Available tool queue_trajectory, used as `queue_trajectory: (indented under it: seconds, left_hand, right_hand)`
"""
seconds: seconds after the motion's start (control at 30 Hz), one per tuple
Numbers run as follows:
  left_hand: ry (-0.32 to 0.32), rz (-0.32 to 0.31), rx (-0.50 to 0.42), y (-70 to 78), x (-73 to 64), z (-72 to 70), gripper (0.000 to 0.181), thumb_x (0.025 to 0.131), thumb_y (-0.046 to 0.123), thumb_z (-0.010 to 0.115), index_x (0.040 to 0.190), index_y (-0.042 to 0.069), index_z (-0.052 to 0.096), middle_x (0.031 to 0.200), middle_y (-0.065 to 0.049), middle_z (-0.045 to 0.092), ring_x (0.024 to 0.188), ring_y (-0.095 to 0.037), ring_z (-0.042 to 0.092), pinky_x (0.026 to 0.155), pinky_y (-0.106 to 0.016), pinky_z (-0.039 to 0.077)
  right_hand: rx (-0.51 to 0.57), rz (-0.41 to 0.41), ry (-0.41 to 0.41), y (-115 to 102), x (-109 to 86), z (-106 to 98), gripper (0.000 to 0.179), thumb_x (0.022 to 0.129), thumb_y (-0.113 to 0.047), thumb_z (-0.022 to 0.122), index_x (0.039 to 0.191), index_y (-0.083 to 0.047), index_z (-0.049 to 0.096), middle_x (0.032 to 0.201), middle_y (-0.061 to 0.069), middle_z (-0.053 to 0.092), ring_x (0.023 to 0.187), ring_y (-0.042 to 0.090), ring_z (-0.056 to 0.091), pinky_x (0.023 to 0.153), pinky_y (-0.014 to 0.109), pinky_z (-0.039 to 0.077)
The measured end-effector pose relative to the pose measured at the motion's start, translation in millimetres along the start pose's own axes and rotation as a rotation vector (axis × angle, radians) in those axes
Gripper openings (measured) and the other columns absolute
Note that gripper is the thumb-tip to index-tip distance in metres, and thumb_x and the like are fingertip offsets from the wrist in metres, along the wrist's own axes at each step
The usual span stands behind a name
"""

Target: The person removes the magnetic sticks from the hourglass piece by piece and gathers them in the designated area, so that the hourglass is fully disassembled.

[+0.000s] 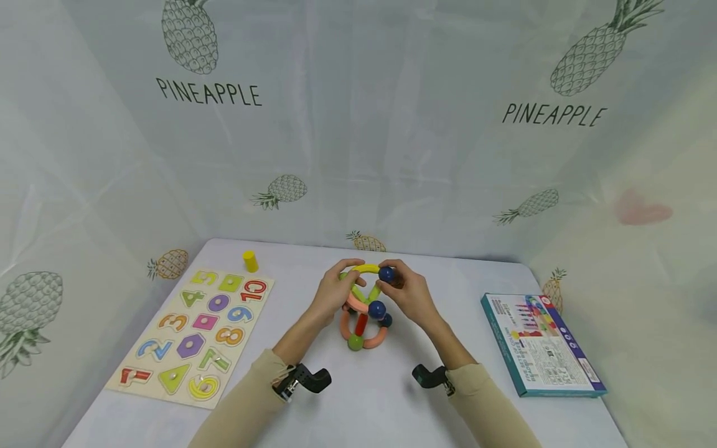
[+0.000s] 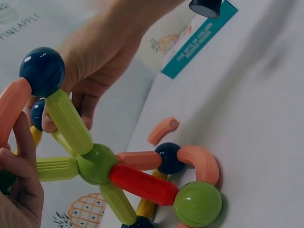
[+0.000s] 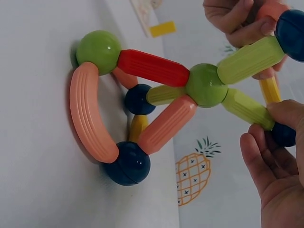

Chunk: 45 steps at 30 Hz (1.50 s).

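Note:
A structure of magnetic rods and balls stands on the table: salmon curved rods [image 3: 88, 114] form its base with a green ball [image 2: 197, 203] and blue balls. A red rod [image 3: 153, 68] rises to a central green ball [image 3: 206, 85], from which light-green rods [image 2: 70, 122] branch upward. My left hand [image 1: 334, 291] grips the structure's upper left side, near a yellow curved rod [image 1: 366, 269]; its exact hold is partly hidden. On the upper right, my right hand [image 1: 413, 295] pinches a blue ball [image 1: 386, 274] at the other end of that yellow rod.
At left lies a wooden number-and-shape puzzle board [image 1: 193, 336], with a yellow cylinder [image 1: 250, 261] behind it. A flat teal-edged toy box [image 1: 540, 345] lies at right. One loose salmon rod [image 2: 164, 130] rests beyond the structure. Pineapple-print cloth [image 1: 381, 124] hangs behind the table.

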<state>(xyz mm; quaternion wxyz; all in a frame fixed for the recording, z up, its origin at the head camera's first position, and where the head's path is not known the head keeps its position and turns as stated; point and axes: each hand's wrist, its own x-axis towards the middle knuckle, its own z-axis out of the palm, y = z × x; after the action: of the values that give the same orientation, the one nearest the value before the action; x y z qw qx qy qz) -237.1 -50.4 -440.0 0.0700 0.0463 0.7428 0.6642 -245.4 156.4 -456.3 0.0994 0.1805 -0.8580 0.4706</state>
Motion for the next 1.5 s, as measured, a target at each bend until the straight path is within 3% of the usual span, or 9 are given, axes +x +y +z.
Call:
queue_trajectory:
  seconds: [0.6,1.0,1.33,1.5]
  left_hand:
    - [0.0,0.0,0.015,-2.6,2.1,-0.6,0.031,0.105,0.025,0.05,0.134,0.027,0.06,0.093,-0.006,0.073,0.044,-0.009,0.044,0.045,-0.028,0.041]
    - [0.011,-0.012,0.008,-4.2,2.0,-2.0,0.032,0.105,0.024,0.05,0.135,0.026,0.06,0.095,-0.006,0.073,0.044,-0.009,0.044,0.044,-0.025,0.041]
    - [0.006,-0.002,0.009,-5.7,2.5,-3.3,0.032,0.105,0.024,0.05,0.136,0.026,0.059,0.096,-0.007,0.072,0.045,-0.009,0.044,0.044,-0.024,0.04]
    - [0.001,-0.002,0.0,-5.6,3.1,-3.7,0.032,0.105,0.024,0.05,0.136,0.025,0.059,0.096,-0.008,0.072,0.044,-0.008,0.044,0.043,-0.023,0.039]
  right_hand:
    - [0.016,0.002,0.036,0.1,-1.9,5.0,0.038,0.093,-0.021,0.074,0.127,-0.022,0.057,0.102,0.008,0.069,0.083,0.016,0.072,0.07,0.03,0.059]
    - [0.077,0.064,0.045,-1.4,-1.1,2.7,0.038,0.095,-0.023,0.072,0.13,-0.018,0.056,0.101,0.009,0.07,0.076,0.016,0.07,0.069,0.031,0.058]
    - [0.065,0.06,0.039,1.7,-1.3,1.7,0.038,0.095,-0.029,0.072,0.129,-0.021,0.057,0.099,0.008,0.072,0.075,0.016,0.069,0.069,0.031,0.056]
    - [0.071,0.063,0.047,5.8,0.3,-4.0,0.041,0.095,-0.036,0.07,0.13,-0.02,0.056,0.097,0.005,0.072,0.079,0.022,0.07,0.07,0.033,0.058]
